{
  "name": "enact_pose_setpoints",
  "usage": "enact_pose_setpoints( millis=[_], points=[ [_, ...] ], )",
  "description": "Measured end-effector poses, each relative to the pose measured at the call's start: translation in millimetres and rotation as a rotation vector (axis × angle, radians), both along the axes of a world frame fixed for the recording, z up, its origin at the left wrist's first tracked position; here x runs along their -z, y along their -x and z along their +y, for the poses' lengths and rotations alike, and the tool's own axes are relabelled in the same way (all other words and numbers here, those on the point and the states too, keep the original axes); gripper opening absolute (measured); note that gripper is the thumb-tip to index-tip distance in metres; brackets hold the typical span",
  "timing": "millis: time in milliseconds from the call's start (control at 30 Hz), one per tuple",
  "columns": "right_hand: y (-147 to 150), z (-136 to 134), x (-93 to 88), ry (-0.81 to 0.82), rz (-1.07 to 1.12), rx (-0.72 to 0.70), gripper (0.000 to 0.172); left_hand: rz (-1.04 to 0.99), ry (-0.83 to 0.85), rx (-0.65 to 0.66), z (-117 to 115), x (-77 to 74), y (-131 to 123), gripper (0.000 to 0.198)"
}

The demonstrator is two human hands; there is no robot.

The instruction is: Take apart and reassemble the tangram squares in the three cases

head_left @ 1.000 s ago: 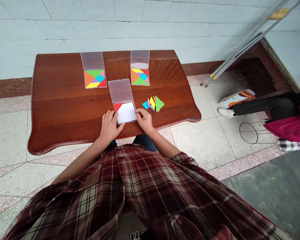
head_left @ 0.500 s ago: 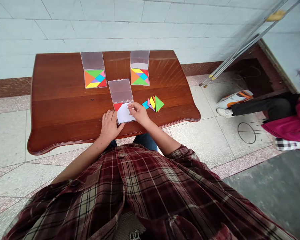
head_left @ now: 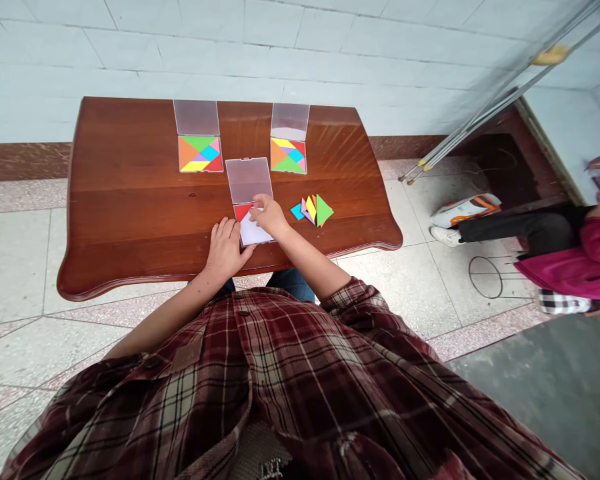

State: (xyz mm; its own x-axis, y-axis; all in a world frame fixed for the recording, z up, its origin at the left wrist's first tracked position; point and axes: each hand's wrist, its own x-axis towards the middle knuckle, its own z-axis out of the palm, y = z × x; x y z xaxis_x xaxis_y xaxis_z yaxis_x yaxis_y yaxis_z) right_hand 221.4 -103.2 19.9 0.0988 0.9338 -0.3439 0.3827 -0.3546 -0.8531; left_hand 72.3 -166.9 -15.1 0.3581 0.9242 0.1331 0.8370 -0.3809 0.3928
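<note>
In front of me lies an open tangram case (head_left: 259, 235) with a white bottom and its clear lid (head_left: 249, 181) folded back. A red triangle (head_left: 242, 211) sits in the case's upper left corner. Over the case is my right hand (head_left: 270, 217), fingers apart and slightly bent, the thumb at the red triangle's edge; whether it touches is unclear. My left hand (head_left: 225, 248) rests flat along the case's left side, fingers spread, thumb by the front edge. To the right, loose tangram pieces overlap in a small pile, among them a green triangle (head_left: 323, 211) and a blue square (head_left: 297, 212).
Two open cases with filled tangrams, a left one (head_left: 200, 170) and a right one (head_left: 289, 171), lie along the back of the brown table (head_left: 130, 200). Crutches (head_left: 460, 123) lean at the right wall. A seated person (head_left: 555, 247) and a wire stand (head_left: 485, 277) are at right.
My right hand has shifted from the middle of the case toward the red triangle in its upper left, its fingers spreading. My left hand stays beside the case. The camera view has shifted slightly.
</note>
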Motion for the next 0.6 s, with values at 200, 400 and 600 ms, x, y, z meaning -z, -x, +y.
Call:
enact_pose_setpoints(
  millis=[200,400,600],
  points=[
    [7,-7,-20.0,0.203,0.540,0.295,0.030,-0.008,0.014,0.001,0,0.6,-1,0.060],
    [3,-6,-19.9,0.249,0.720,0.331,0.021,-0.003,0.023,0.007,0,-0.5,-2,0.060],
    [8,0,-10.0,0.183,0.416,0.221,0.014,-0.010,0.033,-0.002,1,-0.6,-3,0.061]
  ],
)
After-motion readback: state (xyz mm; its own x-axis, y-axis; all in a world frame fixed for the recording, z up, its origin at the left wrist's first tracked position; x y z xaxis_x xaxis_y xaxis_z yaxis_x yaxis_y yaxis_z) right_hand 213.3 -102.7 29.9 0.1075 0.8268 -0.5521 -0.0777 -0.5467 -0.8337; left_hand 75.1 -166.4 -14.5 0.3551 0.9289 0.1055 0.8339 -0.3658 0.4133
